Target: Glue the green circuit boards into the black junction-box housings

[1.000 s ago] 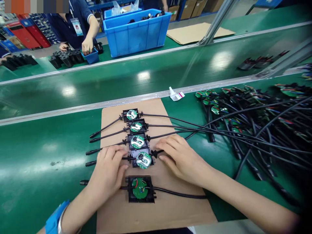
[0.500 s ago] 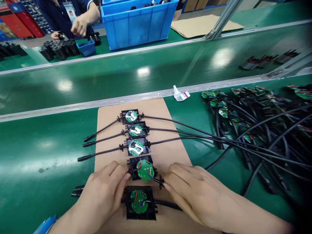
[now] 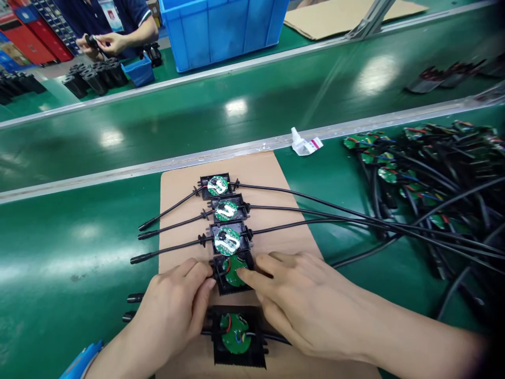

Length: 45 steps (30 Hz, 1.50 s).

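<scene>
Several open black plastic cases lie in a column on a cardboard sheet [image 3: 272, 176], each with a round green circuit board and black cables. My left hand [image 3: 177, 297] pinches the black cable at the left edge of the fourth case [image 3: 226, 287]. Across that case's right side reaches my right hand [image 3: 300, 295], its index fingertip on the green circuit board [image 3: 232, 269], the other fingers bent and partly hidden. Nearest me lies another case [image 3: 239, 358] with its board. The three farther boards, such as the third board [image 3: 226, 241], carry white S-shaped strips.
A pile of wired boards and black cables [image 3: 437, 184] covers the right of the green bench. A small white nozzle bottle [image 3: 303, 145] lies by the metal rail. Beyond it, a co-worker's hands [image 3: 108, 45] hold a dark part near a blue crate [image 3: 224, 37].
My right hand has moved left from the cable onto the fourth case's circuit board. My left hand stays at that case's left edge. The co-worker's hands have come together around a part.
</scene>
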Available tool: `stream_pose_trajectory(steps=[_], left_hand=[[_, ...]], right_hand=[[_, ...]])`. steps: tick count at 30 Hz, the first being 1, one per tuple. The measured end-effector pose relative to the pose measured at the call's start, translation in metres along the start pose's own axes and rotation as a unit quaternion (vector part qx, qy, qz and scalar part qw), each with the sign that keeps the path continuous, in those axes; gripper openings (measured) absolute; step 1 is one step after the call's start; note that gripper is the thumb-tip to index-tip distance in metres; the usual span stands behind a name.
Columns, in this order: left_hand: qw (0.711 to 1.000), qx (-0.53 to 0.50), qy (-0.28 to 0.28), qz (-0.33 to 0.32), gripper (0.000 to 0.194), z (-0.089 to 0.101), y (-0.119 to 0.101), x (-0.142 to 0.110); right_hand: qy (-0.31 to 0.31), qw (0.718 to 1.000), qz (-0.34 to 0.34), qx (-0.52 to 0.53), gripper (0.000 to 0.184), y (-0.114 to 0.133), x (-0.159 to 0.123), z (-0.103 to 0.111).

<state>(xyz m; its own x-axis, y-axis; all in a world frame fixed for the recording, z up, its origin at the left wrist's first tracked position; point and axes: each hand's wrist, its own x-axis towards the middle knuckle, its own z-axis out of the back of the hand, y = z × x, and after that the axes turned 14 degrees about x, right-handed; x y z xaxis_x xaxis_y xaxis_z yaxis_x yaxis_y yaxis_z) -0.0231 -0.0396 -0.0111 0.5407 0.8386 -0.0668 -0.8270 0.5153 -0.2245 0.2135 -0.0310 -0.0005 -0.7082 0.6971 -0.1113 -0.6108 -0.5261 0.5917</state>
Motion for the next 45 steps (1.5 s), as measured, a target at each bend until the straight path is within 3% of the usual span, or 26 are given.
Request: stream_pose_trajectory(steps=[9, 14, 19, 23, 25, 28, 31, 34, 36, 39, 45], left_hand=[[0.999, 0.043, -0.023, -0.024, 0.024, 0.006, -0.006, 0.003], [0.996, 0.071, 0.044, 0.023, 0.029, 0.002, -0.008, 0.009], [0.982, 0.161, 0.098, 0.019, 0.032, -0.004, -0.005, 0.017], [0.941, 0.275, 0.192, -0.041, 0.026, 0.003, -0.010, 0.032], [0.924, 0.308, 0.211, -0.078, 0.023, 0.009, -0.013, 0.037], [0.938, 0.304, 0.164, -0.045, 0.023, 0.013, -0.017, 0.032], [0.963, 0.270, 0.015, 0.021, 0.025, 0.010, -0.020, 0.011], [0.963, 0.252, -0.081, -0.042, 0.044, -0.002, -0.023, -0.012], [0.957, 0.265, -0.085, -0.085, 0.055, -0.011, -0.026, -0.021], [0.957, 0.268, -0.070, -0.081, 0.056, -0.019, -0.026, -0.022], [0.988, 0.129, -0.052, -0.069, 0.045, -0.004, -0.017, -0.008]], right_hand=[[-0.083, 0.995, 0.043, -0.021, 0.028, 0.001, 0.002, -0.015], [-0.102, 0.993, 0.051, -0.026, 0.027, 0.002, 0.001, -0.021], [-0.106, 0.993, 0.049, -0.030, 0.032, 0.002, 0.000, -0.023], [-0.120, 0.990, 0.058, -0.043, 0.033, 0.003, 0.001, -0.026], [-0.121, 0.990, 0.060, -0.048, 0.031, 0.004, 0.001, -0.027], [-0.128, 0.988, 0.064, -0.064, 0.028, 0.005, 0.001, -0.026], [-0.123, 0.988, 0.067, -0.064, 0.024, 0.006, 0.001, -0.026], [-0.118, 0.989, 0.072, -0.059, 0.024, 0.007, 0.003, -0.026], [-0.121, 0.989, 0.068, -0.049, 0.026, 0.006, 0.004, -0.026], [-0.094, 0.995, 0.042, 0.001, 0.028, 0.004, 0.003, -0.022], [0.018, 0.992, -0.060, 0.111, 0.035, -0.001, -0.006, 0.003]])
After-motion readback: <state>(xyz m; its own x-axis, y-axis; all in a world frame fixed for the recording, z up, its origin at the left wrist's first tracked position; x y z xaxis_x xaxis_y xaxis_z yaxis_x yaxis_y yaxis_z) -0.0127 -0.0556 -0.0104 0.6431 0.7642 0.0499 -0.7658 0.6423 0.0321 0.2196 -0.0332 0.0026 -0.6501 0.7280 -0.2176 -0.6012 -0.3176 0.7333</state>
